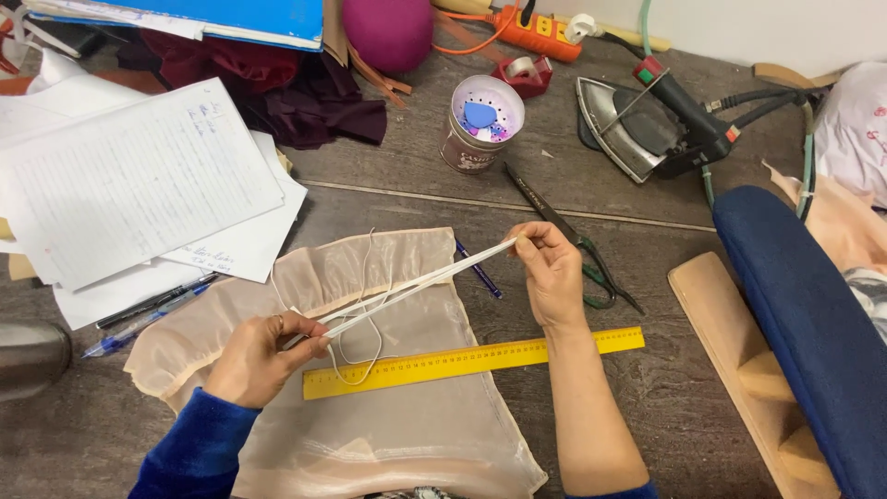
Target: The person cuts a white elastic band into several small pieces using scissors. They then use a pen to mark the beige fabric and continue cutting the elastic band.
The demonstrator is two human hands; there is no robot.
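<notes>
Both hands pull a white elastic strip taut above the sheer peach fabric spread on the bench. The left hand pinches one end between closed fingers; the right hand pinches the other, so the strip runs straight. A yellow ruler lies just below it, scissors behind the right hand.

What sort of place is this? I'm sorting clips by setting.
Most likely a sewing or tailoring workroom. The left hand and right hand stretch a white elastic strip over sheer peach fabric, with a yellow ruler, scissors and a steam iron nearby.
</notes>
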